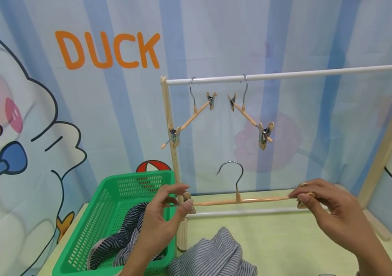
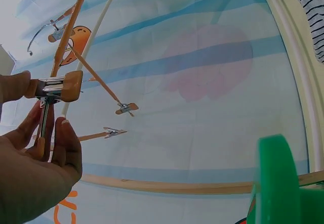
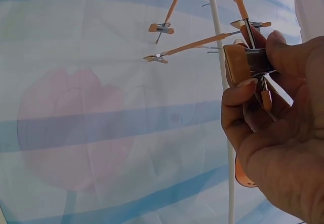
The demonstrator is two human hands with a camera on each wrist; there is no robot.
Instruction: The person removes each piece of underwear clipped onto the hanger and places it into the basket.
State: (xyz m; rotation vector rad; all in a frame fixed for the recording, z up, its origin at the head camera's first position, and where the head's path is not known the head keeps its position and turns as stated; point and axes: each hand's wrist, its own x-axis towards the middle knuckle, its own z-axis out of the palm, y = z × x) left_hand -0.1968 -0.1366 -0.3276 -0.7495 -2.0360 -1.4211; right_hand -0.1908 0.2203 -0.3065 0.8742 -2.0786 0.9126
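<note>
Between both hands is a wooden clip hanger with a metal hook, held level above the table. My left hand pinches the clip at its left end. At the other end, my right hand grips the right clip between thumb and fingers. Below the hanger lies a grey striped cloth, bunched on the table. Two more clip hangers, the left one and the right one, hang from the white rail with nothing in their clips.
A green basket holding dark striped cloth stands at the left. The rack has a white top rail, wooden side posts and a low white bar. A printed curtain hangs behind.
</note>
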